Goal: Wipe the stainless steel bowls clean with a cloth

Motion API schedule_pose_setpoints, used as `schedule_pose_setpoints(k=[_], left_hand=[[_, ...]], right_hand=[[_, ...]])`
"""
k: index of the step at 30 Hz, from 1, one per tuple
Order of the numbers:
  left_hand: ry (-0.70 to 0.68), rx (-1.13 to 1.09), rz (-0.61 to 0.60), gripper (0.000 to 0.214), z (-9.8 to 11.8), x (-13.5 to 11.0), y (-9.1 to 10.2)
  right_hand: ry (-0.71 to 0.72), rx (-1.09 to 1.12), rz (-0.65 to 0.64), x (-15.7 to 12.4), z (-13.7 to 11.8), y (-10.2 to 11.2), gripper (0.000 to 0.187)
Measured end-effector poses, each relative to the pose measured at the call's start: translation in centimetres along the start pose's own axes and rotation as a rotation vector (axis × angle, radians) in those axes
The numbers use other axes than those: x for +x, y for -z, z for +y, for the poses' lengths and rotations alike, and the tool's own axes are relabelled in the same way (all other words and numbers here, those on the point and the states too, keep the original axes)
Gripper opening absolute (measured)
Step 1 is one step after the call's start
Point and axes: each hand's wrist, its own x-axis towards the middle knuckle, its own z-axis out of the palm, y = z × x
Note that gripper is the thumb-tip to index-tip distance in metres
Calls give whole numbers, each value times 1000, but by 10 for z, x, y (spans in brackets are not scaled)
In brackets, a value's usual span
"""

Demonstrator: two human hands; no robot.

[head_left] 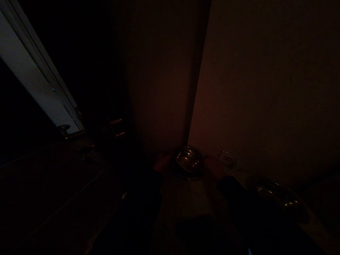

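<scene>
The scene is very dark. A shiny metal bowl (188, 162) sits low in the corner where two walls meet. My left hand (161, 163) is against the bowl's left side and my right hand (214, 167) is against its right side. Both arms wear dark sleeves. The fingers are lost in the dark, so I cannot see whether they grip the bowl or only touch it.
A second metal dish (281, 196) lies to the right by the wall. A wall switch plate (230, 159) is just right of the bowl. A pale door edge (39, 85) with a metal handle (69, 133) slants at the left.
</scene>
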Motion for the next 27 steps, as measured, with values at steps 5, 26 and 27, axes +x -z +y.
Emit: schedule_pose_setpoints(k=[5, 26, 27], left_hand=[[77, -98, -62, 11, 2, 3, 5], [91, -139, -219, 4, -9, 4, 20], [84, -136, -222, 4, -9, 4, 20]], right_hand=[[22, 49, 26, 0, 2, -1, 31], [541, 217, 197, -7, -51, 33, 32], [529, 197, 187, -7, -52, 32, 33]])
